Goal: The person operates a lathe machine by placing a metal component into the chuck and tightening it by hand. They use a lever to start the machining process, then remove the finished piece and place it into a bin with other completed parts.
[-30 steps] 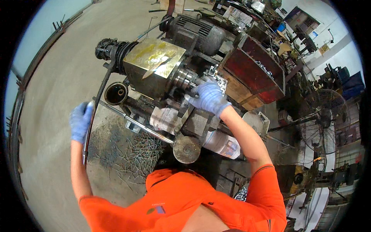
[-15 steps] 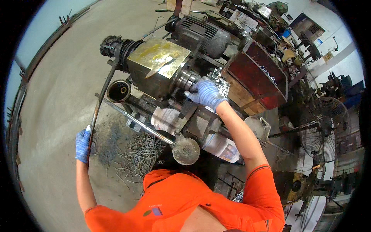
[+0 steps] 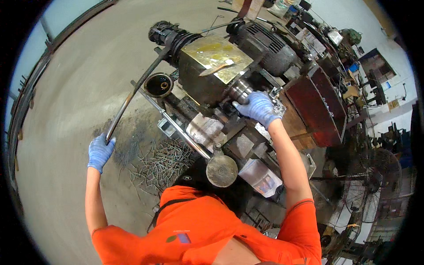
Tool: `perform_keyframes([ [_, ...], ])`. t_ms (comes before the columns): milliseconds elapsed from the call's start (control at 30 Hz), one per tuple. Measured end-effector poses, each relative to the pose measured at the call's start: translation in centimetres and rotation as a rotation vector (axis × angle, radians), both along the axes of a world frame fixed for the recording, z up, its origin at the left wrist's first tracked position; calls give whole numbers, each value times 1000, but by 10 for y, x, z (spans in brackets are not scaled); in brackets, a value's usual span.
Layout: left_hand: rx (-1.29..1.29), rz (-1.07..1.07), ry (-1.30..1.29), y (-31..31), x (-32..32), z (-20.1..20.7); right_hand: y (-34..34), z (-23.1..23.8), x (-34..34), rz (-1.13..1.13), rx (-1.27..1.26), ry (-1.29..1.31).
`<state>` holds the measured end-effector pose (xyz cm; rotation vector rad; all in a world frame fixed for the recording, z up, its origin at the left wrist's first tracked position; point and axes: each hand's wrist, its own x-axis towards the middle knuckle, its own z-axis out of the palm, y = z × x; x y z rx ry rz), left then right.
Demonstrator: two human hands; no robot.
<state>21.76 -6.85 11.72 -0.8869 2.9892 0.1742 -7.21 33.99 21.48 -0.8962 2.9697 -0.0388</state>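
Both my hands wear blue-and-white knitted gloves. My left hand [image 3: 101, 153] is closed around the lower end of a long metal lever [image 3: 125, 108], which slants up to the far end of the spindle. My right hand [image 3: 262, 109] is curled over the steel chuck [image 3: 240, 91], its thumb on the near side; the fingertips and anything beneath the palm are hidden. The chuck sticks out of the headstock [image 3: 203, 75] of a lathe-like machine, whose brassy top is wet with oil. On that top lies a pointed, brush-like tool [image 3: 216, 68].
A round metal cup [image 3: 159, 85] and a steel rod [image 3: 181, 132] are near the machine's left side. A round handle [image 3: 221, 171] stands close to my body. Metal shavings [image 3: 163, 161] litter the floor. Beyond are a motor [image 3: 265, 48], a red bin [image 3: 316, 104] and a fan [image 3: 375, 176].
The machine appears farther right in view. The lever has swung outward, away from my body, with my left hand on it. My right hand stays at the chuck.
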Motion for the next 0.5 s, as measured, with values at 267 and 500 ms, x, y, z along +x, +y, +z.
perform_keyframes([
  [267,-548,-244,46,-130,-58,-5,-2,-2,-2,-80,45,-34],
  [500,-463,-162,-72,-159,-78,-2,5,-2,-1,-72,48,-62],
])
